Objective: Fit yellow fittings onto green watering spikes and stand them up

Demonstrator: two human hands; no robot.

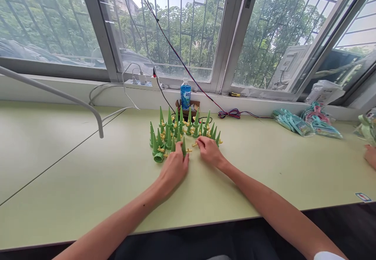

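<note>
Several green cone-shaped plastic spikes [176, 129] with small yellow valve pieces stand in a cluster on the pale green table [88, 174]. My left hand [175, 165] rests at the cluster's near edge, fingers curled around one upright green spike [183, 147]. My right hand [209, 150] lies just to the right, its fingertips pinched on a small yellow piece [195, 144]. One green spike [159, 157] lies on its side left of my left hand.
A blue-labelled water bottle [185, 93] stands behind the cluster on a small box. Cables and a power strip [141, 82] run along the windowsill. Teal packaged items [305, 123] lie at the right. Another person's hand [370, 155] shows at the far right edge.
</note>
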